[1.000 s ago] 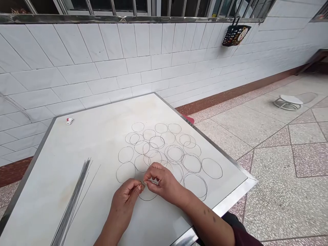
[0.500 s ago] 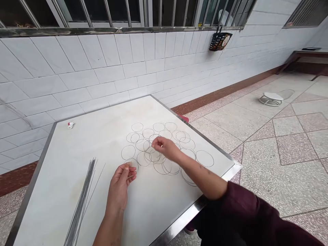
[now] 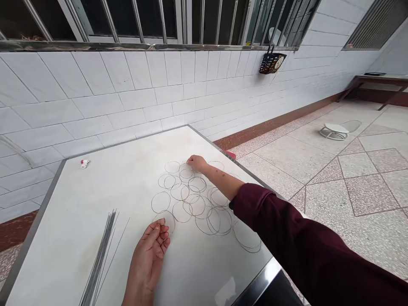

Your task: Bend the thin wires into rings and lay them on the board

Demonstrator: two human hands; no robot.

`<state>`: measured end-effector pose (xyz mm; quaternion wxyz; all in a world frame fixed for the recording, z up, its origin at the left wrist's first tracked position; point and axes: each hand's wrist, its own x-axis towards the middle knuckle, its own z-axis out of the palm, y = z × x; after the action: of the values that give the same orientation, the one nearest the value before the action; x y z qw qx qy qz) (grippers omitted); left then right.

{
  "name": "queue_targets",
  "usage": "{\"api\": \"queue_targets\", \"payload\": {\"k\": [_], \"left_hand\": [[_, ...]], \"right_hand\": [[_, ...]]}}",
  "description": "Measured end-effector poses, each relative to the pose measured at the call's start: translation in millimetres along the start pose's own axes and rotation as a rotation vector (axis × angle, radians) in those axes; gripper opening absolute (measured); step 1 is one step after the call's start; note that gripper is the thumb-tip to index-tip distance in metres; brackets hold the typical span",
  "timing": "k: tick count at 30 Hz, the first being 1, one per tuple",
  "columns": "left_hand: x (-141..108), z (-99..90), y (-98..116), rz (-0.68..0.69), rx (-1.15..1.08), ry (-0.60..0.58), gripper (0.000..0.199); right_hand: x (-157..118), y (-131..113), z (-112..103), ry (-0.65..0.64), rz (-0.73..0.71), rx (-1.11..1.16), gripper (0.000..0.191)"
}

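Wire rings (image 3: 194, 194) lie spread over the right-hand part of a white table (image 3: 127, 182), thin and dark, many overlapping. At the far side of the spread, the right hand (image 3: 196, 163) has its thumb and fingers pinched together on the rim of one ring (image 3: 179, 171). The left hand (image 3: 152, 248) is above the near edge of the spread, its thumb close to its forefinger and the other fingers loosely bent; whether the tips meet or pinch anything cannot be told. To its left lies a bundle of straight wires (image 3: 100, 259), a strand or two slightly apart. A small white-and-red object (image 3: 85, 163) sits near the far left corner.

The table, edged in metal, stands beside a wall of white tiles (image 3: 172, 91) under a window with metal bars (image 3: 137, 21). On the speckled tile floor (image 3: 331, 178) stand a low white seat (image 3: 333, 131) and, farther back, a brown table with a pale top (image 3: 382, 80). A dark patterned bag (image 3: 272, 63) hangs from the bars; its inside is hidden, and any print on it is too small to read.
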<state>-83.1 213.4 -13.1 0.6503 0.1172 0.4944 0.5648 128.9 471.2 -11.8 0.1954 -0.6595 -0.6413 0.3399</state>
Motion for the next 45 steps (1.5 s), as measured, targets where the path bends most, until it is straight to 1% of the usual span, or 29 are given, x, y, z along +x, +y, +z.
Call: {"api": "queue_targets", "payload": {"k": [2,5,13,15,18,19,20,22,24,26,28,29,31,32,34,35,37,39,41,43,44,45], "left_hand": [[0.1,0.6,-0.1,-0.010,-0.007,0.018,0.014],[1.4,0.3,-0.6,-0.021,-0.013,0.014,0.014],[3.5,-3.8,-3.0,-0.043,-0.026,0.001,0.015],[3.5,-5.3,-3.3,-0.037,-0.021,0.000,0.015],[3.2,-5.9,-3.0,-0.011,0.018,-0.015,0.017],[2.3,-5.0,-2.8,0.009,0.056,-0.033,0.018],[0.5,-3.4,-2.7,0.037,0.112,-0.062,0.018],[-6.6,1.9,-3.1,0.116,0.276,-0.163,0.017],[-18.3,8.6,-5.4,0.215,0.462,-0.313,0.014],[-33.3,13.6,-10.5,0.251,0.576,-0.500,0.013],[-50.4,13.7,-18.7,0.254,0.642,-0.603,0.016],[-59.5,11.0,-23.7,0.256,0.673,-0.612,0.018],[-77.5,0.4,-34.4,0.255,0.729,-0.590,0.021],[-85.9,-7.3,-39.3,0.238,0.745,-0.575,0.022],[-100.0,-25.1,-47.0,0.193,0.720,-0.520,0.022],[-105.5,-34.4,-49.6,0.192,0.701,-0.471,0.021],[-113.6,-51.5,-51.9,0.198,0.689,-0.393,0.020],[-118.9,-65.6,-51.3,0.221,0.673,-0.311,0.021],[-122.4,-77.0,-48.2,0.276,0.682,-0.240,0.022],[-124.3,-87.9,-42.9,0.345,0.768,-0.179,0.024],[-124.6,-93.9,-39.6,0.408,0.839,-0.164,0.023],[-124.2,-100.5,-36.0,0.483,0.919,-0.176,0.023]], "right_hand": [[8.0,-0.9,5.4,0.017,0.009,-0.062,0.032],[14.5,-0.1,10.7,0.060,0.003,-0.148,0.031],[17.4,8.0,12.3,0.180,-0.083,-0.261,0.030],[14.9,8.6,7.9,0.214,-0.103,-0.260,0.030],[6.8,5.1,-5.1,0.272,-0.131,-0.227,0.024],[2.2,2.2,-9.4,0.285,-0.145,-0.208,0.024],[-3.7,-1.7,-12.5,0.287,-0.164,-0.186,0.028],[-19.7,-12.7,-11.8,0.260,-0.230,-0.139,0.036],[-42.0,-27.3,1.1,0.182,-0.336,-0.093,0.039],[-70.4,-43.6,26.3,0.058,-0.477,-0.055,0.038],[-103.2,-58.9,59.9,-0.107,-0.652,-0.031,0.029],[-119.9,-65.4,78.3,-0.193,-0.741,-0.030,0.022],[-149.7,-75.6,114.9,-0.334,-0.900,-0.052,0.015],[-161.4,-79.3,132.1,-0.378,-0.963,-0.073,0.014],[-177.2,-84.9,162.1,-0.416,-1.057,-0.115,0.014],[-181.3,-87.1,174.5,-0.422,-1.094,-0.134,0.015],[-183.9,-91.0,193.4,-0.415,-1.154,-0.173,0.016],[-182.2,-94.8,205.4,-0.401,-1.203,-0.218,0.015],[-179.0,-98.8,211.3,-0.398,-1.255,-0.270,0.012],[-176.1,-103.0,212.3,-0.407,-1.316,-0.329,0.011],[-174.9,-105.4,211.3,-0.417,-1.352,-0.363,0.013],[-174.1,-107.9,209.6,-0.427,-1.391,-0.397,0.015]]}}
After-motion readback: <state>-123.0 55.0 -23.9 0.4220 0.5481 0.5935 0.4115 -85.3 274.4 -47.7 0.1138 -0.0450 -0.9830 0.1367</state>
